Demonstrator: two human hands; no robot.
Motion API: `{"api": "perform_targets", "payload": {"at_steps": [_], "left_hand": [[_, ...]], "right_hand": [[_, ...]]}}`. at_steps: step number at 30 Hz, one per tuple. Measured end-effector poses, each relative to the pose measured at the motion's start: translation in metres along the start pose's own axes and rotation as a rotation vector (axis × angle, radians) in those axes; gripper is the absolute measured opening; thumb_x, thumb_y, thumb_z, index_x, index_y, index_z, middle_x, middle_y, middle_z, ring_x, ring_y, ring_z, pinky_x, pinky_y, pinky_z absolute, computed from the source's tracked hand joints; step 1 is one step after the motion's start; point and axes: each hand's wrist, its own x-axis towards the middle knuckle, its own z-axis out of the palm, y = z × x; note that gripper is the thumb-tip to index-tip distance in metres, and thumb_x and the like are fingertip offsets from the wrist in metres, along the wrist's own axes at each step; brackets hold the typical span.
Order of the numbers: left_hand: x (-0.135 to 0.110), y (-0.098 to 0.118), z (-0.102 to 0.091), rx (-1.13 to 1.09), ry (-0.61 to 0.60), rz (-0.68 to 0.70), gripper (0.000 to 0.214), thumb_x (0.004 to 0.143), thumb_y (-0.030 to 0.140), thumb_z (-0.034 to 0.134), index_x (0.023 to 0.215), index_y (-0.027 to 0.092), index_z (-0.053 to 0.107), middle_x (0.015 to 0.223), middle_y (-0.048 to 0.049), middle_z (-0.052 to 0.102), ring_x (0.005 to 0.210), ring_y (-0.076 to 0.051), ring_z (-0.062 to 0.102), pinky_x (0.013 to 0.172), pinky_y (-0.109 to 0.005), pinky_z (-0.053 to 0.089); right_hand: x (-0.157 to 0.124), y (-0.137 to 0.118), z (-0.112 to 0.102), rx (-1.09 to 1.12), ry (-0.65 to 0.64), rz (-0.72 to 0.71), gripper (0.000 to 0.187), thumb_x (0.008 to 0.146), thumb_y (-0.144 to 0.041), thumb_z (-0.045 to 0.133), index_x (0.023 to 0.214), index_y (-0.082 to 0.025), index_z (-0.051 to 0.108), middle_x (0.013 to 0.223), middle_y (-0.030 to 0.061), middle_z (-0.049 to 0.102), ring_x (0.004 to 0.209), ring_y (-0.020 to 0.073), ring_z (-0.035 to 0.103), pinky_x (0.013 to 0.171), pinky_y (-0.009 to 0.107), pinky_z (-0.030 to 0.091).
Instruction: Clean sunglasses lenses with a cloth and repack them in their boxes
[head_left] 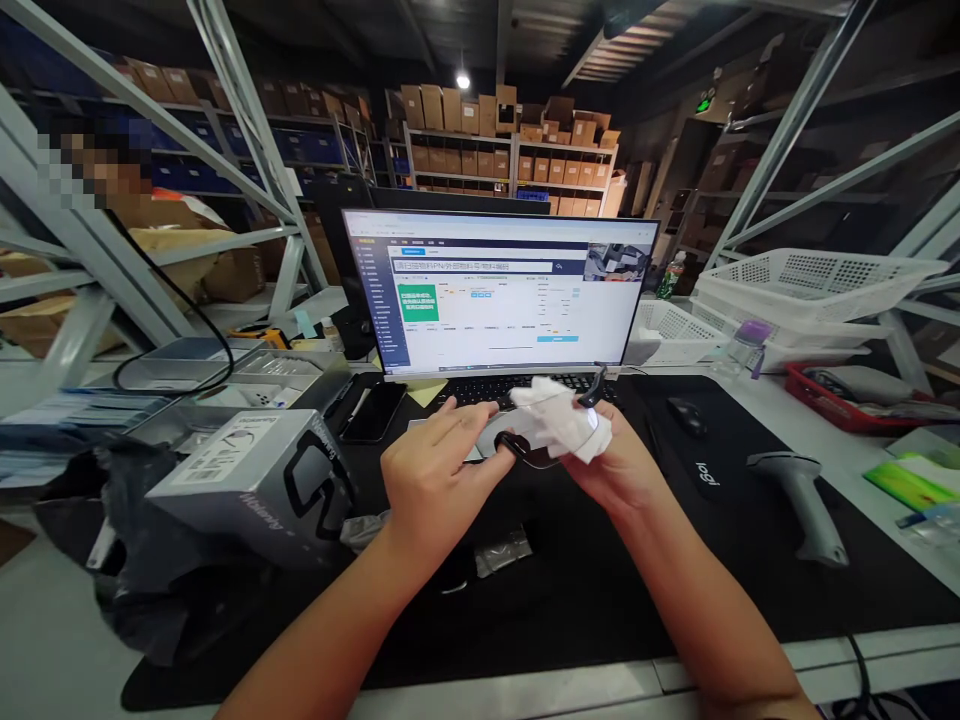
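Note:
In front of the monitor, my left hand [442,465] pinches one looped end of what looks like a black neckband headset [514,446], its fingers bent and the thumb under the loop. A crumpled white tissue or wrapping [559,415] lies over my right hand [607,470], whose fingers are closed around it. The other black end of the headset sticks up beyond the tissue. Below my hands a small clear plastic bag [502,553] rests on the black desk mat [592,610]. Left of my left hand stands a grey box [255,480] with a black device pictured on it.
A lit monitor [495,300] stands behind the keyboard [480,388]. To the left are a phone [374,412] and a black plastic bag [150,560]. Rightward are a mouse [686,416], a barcode scanner [806,500], white baskets [802,285] and a red tray [847,405].

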Motion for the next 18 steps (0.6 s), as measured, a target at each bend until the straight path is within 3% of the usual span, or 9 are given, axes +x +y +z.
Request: {"api": "perform_targets", "payload": {"at_steps": [2, 7, 9, 12, 15, 18], "left_hand": [[-0.001, -0.001, 0.003, -0.001, -0.004, 0.017, 0.014, 0.078, 0.012, 0.074, 0.091, 0.018, 0.074, 0.088, -0.0022, 0.081, 0.078, -0.019, 0.078, 0.095, -0.035, 0.063], [-0.001, -0.002, 0.006, -0.014, 0.011, 0.055, 0.01, 0.079, 0.016, 0.076, 0.088, 0.018, 0.073, 0.085, -0.0014, 0.081, 0.072, -0.018, 0.077, 0.09, -0.033, 0.065], [-0.001, -0.004, 0.005, -0.026, -0.003, 0.048, 0.013, 0.078, 0.015, 0.076, 0.091, 0.018, 0.074, 0.087, -0.002, 0.081, 0.075, -0.019, 0.077, 0.093, -0.034, 0.064], [0.001, -0.012, 0.003, 0.007, 0.016, 0.002, 0.018, 0.077, 0.014, 0.076, 0.095, 0.019, 0.077, 0.09, -0.0027, 0.081, 0.081, -0.021, 0.078, 0.098, -0.037, 0.062], [0.004, -0.02, 0.0, 0.048, 0.027, -0.004, 0.021, 0.076, 0.014, 0.075, 0.096, 0.02, 0.078, 0.091, -0.0021, 0.081, 0.083, -0.022, 0.078, 0.102, -0.041, 0.06], [0.006, -0.023, -0.001, 0.045, 0.019, 0.003, 0.021, 0.076, 0.014, 0.073, 0.095, 0.019, 0.078, 0.09, -0.0026, 0.081, 0.081, -0.022, 0.078, 0.102, -0.044, 0.06]], "right_hand": [[0.002, 0.0, 0.0, 0.03, 0.039, -0.003, 0.029, 0.054, -0.027, 0.097, 0.078, -0.026, 0.081, 0.081, 0.0005, 0.079, 0.068, 0.015, 0.069, 0.069, 0.028, 0.057], [0.006, -0.001, -0.007, -0.168, -0.16, 0.111, 0.032, 0.052, -0.029, 0.096, 0.079, -0.02, 0.081, 0.072, 0.0034, 0.077, 0.063, 0.0161, 0.068, 0.067, 0.029, 0.056], [0.009, -0.007, -0.016, -0.157, -0.169, 0.115, 0.029, 0.052, -0.032, 0.095, 0.071, -0.019, 0.078, 0.068, 0.0029, 0.075, 0.06, 0.0163, 0.067, 0.061, 0.028, 0.054], [0.017, -0.024, -0.04, -0.149, -0.104, 0.061, 0.032, 0.048, -0.036, 0.094, 0.068, -0.021, 0.075, 0.058, 0.0001, 0.069, 0.049, 0.0149, 0.061, 0.049, 0.026, 0.047], [0.024, -0.047, -0.076, -0.287, -0.017, -0.001, 0.032, 0.048, -0.037, 0.09, 0.072, -0.02, 0.076, 0.058, 0.0004, 0.068, 0.05, 0.0151, 0.059, 0.05, 0.027, 0.045], [0.027, -0.072, -0.114, -0.514, 0.227, -0.094, 0.025, 0.053, -0.029, 0.083, 0.075, -0.018, 0.077, 0.066, 0.0015, 0.07, 0.055, 0.0126, 0.056, 0.053, 0.026, 0.041]]}}
